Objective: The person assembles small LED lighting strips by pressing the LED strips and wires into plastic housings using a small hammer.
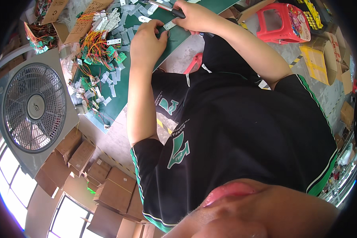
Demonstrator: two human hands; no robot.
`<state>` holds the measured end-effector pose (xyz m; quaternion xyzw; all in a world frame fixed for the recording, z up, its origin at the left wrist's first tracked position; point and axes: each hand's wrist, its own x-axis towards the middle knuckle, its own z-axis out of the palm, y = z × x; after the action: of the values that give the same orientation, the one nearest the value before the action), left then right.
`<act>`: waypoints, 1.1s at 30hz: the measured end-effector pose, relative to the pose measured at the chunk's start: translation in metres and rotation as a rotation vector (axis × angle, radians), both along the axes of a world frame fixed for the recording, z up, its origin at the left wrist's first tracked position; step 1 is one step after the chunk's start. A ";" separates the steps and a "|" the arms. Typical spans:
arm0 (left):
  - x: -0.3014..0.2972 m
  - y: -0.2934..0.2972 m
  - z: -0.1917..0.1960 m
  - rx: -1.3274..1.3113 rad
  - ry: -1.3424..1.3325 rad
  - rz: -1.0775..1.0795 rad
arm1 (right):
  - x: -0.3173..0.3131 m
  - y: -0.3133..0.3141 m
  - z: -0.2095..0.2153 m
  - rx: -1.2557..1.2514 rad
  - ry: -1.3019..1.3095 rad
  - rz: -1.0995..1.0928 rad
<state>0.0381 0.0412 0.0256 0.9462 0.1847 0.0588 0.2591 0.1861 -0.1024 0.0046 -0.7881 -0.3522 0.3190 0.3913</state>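
My right hand [196,18] clamped on black-handled screwdriver [168,8], 12 o'clock. My left hand [146,39] pinches small clear plastic strip [169,25] against green bench [119,93]. Tangled orange-wired green circuit boards [101,49] at 10 o'clock.

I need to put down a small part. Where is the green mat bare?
Bare mat shows between the left forearm and the scattered clear strips, plus a small patch beyond the right hand, which grips a black-handled tool. Crowded: the wired circuit boards and strips around the left hand.
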 end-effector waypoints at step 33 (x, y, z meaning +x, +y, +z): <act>-0.004 0.001 0.003 0.418 -0.280 -0.140 | 0.008 0.006 0.034 -0.193 0.004 0.056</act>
<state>0.0345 0.0421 0.0281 0.9723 0.0648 0.2082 0.0844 0.1940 -0.0965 0.0384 -0.8112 -0.3410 0.3638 0.3054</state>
